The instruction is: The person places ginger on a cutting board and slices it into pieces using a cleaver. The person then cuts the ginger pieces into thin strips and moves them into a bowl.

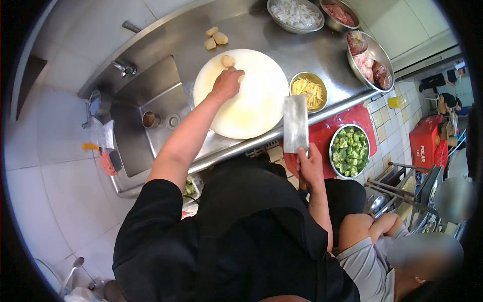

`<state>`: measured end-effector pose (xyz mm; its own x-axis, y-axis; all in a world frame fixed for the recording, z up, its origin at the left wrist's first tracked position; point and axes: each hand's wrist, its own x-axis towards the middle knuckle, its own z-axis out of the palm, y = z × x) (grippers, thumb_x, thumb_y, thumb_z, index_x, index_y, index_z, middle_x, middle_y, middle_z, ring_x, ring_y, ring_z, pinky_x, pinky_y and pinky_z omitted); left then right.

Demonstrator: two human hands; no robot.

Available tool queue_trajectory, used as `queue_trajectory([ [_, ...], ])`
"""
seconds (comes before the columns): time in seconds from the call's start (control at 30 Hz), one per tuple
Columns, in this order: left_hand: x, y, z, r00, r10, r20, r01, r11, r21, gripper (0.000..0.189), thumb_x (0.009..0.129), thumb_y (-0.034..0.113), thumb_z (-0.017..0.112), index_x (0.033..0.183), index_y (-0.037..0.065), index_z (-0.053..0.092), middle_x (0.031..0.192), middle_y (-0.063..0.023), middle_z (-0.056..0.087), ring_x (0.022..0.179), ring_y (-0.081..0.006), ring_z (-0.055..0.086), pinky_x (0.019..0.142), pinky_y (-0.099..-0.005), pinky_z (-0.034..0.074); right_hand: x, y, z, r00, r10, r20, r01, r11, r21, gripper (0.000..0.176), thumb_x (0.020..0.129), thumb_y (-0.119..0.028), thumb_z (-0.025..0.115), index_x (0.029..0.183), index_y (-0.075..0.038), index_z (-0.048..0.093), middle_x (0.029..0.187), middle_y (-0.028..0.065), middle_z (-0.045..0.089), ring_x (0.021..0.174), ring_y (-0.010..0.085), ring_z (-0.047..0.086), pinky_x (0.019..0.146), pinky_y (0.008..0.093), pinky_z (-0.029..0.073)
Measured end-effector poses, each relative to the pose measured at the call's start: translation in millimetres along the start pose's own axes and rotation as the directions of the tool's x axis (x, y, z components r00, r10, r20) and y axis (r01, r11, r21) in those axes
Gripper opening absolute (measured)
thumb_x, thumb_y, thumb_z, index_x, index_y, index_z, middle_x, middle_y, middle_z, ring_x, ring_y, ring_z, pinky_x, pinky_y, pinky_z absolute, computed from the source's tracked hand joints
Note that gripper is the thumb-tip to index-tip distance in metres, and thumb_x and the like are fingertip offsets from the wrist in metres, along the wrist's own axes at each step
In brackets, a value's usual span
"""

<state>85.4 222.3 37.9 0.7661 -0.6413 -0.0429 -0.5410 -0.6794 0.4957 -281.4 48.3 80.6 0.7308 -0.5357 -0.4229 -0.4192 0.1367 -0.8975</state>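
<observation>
1. The left hand (228, 83) reaches over a round white cutting board (261, 90), fingers bent beside a small pale rounded lump (228, 61); whether they grip anything, I cannot tell.
2. The right hand (309, 163) has its fingers closed around the handle of a broad rectangular metal cleaver (296, 123), blade pointing away from the body, right of the board.
3. Three similar pale lumps (220, 38) lie beyond the board on the shiny steel desk (246, 30).
4. Near the blade's tip, a round metal bowl (325, 89) holds thin yellow strips (308, 89).
</observation>
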Motion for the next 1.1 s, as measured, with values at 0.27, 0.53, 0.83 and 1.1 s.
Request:
queue_trajectory([
  [0.27, -69, 24, -17, 0.912, -0.064, 0.406, 0.406, 0.291, -0.866, 0.035, 0.107, 0.019, 0.064, 0.139, 0.007, 0.065, 0.121, -0.0137, 0.073, 0.106, -0.0214, 0.069, 0.091, -0.0346, 0.058, -24, 2, 50, 0.995, -0.093, 0.031, 0.098, 0.915, -0.392, 0.03, 0.103, -0.023, 0.064, 0.122, -0.001, 0.06, 0.092, 0.027, 0.072, 0.09, 0.0484, 0.071, 0.084, 0.054, 0.054],
  [0.53, -110, -10, 3, 0.888, 0.002, 0.461, 0.451, -0.212, -0.867, 0.037, 0.113, 0.029, 0.056, 0.141, 0.005, 0.056, 0.123, -0.0179, 0.07, 0.101, -0.0214, 0.069, 0.09, -0.0337, 0.061, -42, -5, 96, 0.994, -0.105, -0.026, 0.059, 0.725, -0.687, 0.036, 0.101, -0.019, 0.06, 0.135, -0.008, 0.06, 0.102, 0.0323, 0.072, 0.1, 0.0556, 0.068, 0.088, 0.0608, 0.053],
  [0.83, -117, -1, 34, 0.929, -0.127, 0.347, 0.368, 0.398, -0.84, 0.048, 0.114, 0.043, 0.055, 0.145, 0.007, 0.059, 0.11, -0.0116, 0.067, 0.086, -0.0155, 0.068, 0.082, -0.0307, 0.06, -31, 13, 99, 0.986, -0.169, 0.015, 0.151, 0.832, -0.533, 0.038, 0.101, -0.012, 0.06, 0.139, -0.006, 0.064, 0.093, 0.0162, 0.073, 0.073, 0.0195, 0.068, 0.071, 0.0361, 0.055],
  [1.1, -135, 25, 36, 0.989, -0.056, 0.139, 0.13, 0.782, -0.61, 0.066, 0.096, 0.016, 0.078, 0.157, 0.005, 0.053, 0.133, -0.0182, 0.054, 0.094, -0.0219, 0.069, 0.087, -0.0341, 0.059, -7, -28, 99, 0.984, -0.139, 0.108, 0.175, 0.796, -0.58, 0.04, 0.1, -0.023, 0.063, 0.138, -0.009, 0.063, 0.097, 0.032, 0.072, 0.097, 0.0524, 0.071, 0.086, 0.0589, 0.055],
])
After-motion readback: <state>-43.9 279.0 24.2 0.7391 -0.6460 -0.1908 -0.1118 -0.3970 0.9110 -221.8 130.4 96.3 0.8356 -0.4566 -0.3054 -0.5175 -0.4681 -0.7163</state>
